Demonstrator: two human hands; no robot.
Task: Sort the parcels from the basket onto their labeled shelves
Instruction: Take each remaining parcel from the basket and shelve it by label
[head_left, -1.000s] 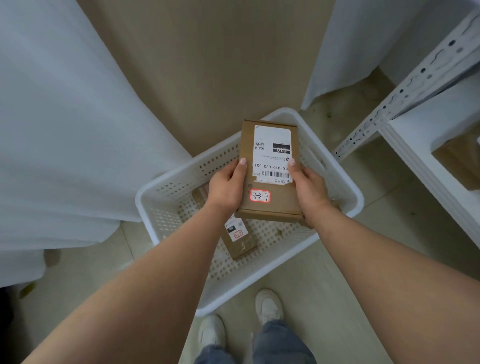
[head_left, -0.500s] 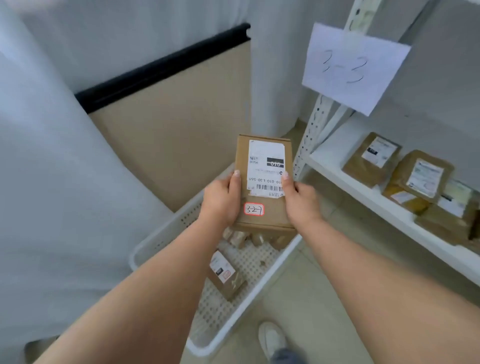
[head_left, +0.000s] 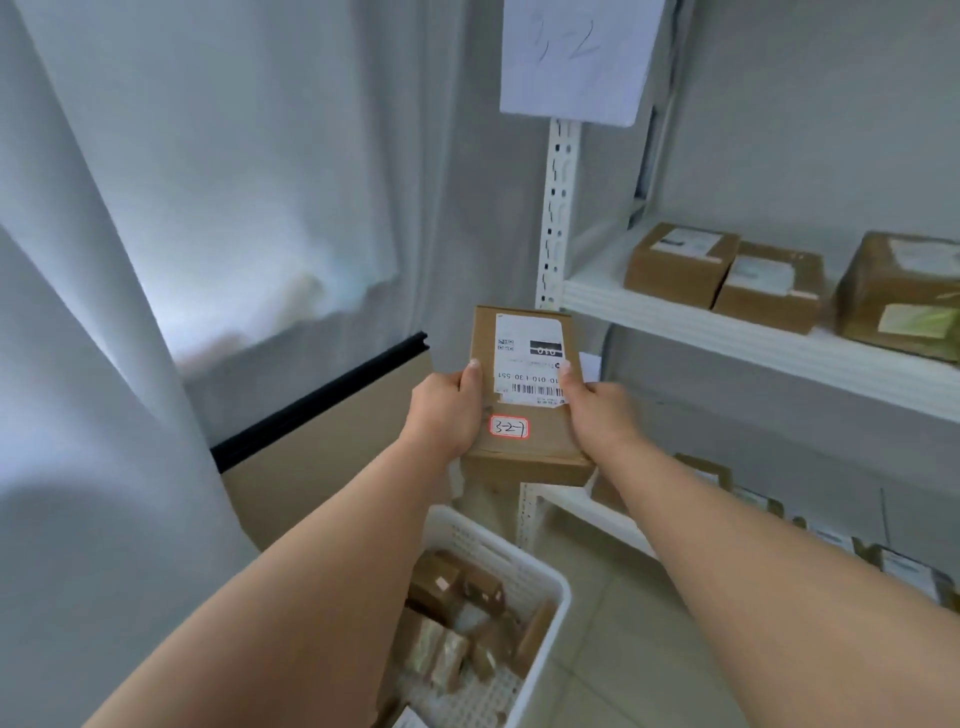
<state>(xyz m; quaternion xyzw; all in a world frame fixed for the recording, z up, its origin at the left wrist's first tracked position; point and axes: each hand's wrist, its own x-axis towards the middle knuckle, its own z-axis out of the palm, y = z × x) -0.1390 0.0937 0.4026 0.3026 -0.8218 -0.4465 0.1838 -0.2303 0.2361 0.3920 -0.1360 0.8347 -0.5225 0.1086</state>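
1. Gripping the cardboard parcel (head_left: 522, 395) marked 3-2-7: left hand (head_left: 447, 410) and right hand (head_left: 597, 410), one on each side.
2. Parcel held above the white basket (head_left: 540, 582), beside the shelf (head_left: 753, 332) under the 3-2 sign (head_left: 571, 52).

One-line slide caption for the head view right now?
Both hands, left hand and right hand, hold parcel tagged 3-2-7 before the shelf signed 3-2, above the basket.

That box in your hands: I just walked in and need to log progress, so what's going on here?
A person holds a brown parcel in the left hand and right hand, in front of a white shelf. Its red-edged sticker reads 3-2-7; the paper sign above seems to read 3-2. More parcels lie in the white basket below.
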